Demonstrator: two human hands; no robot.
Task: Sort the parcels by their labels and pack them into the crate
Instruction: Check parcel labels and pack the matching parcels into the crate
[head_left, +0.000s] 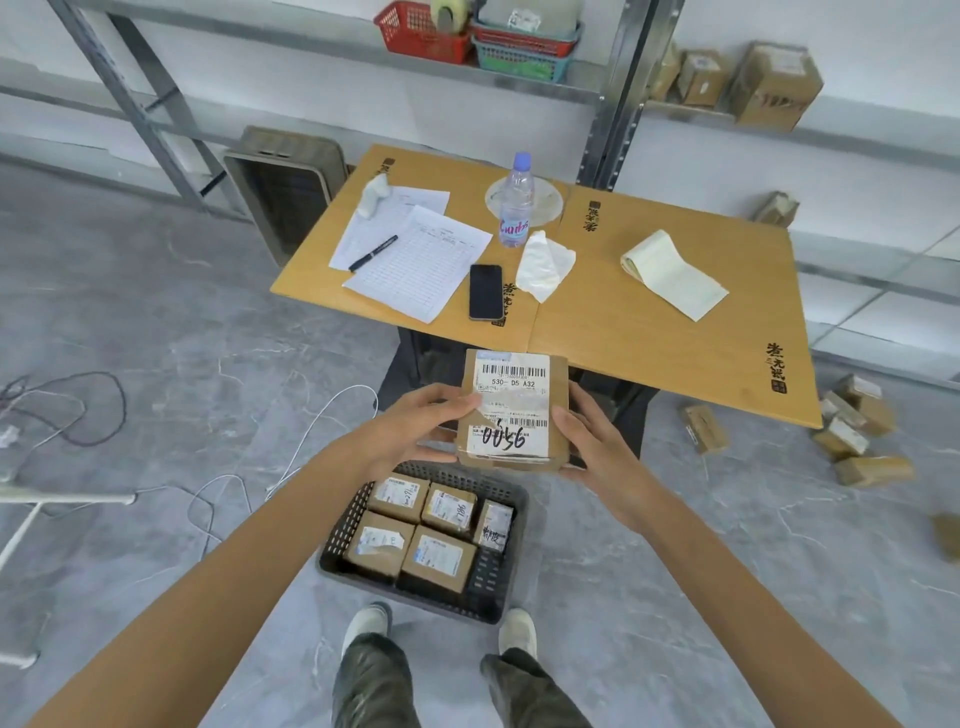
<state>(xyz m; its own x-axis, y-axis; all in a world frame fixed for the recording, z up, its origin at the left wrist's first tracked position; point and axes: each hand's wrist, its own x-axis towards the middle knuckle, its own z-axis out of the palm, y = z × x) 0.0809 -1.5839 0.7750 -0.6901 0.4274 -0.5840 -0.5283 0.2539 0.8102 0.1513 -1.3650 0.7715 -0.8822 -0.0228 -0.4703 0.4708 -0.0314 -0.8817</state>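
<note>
Cardboard parcel (511, 410), label "0056" facing up for reading, clamped between left hand (415, 423) and right hand (592, 441) above the near, five-parcel black crate (332, 545), likely awaiting sorting.

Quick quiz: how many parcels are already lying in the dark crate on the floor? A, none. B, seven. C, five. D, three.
C: five labelled parcels lie in the crate, three in the far row and two in the near row, while a sixth parcel, marked 0056, is held above it between the left hand and right hand.
</note>
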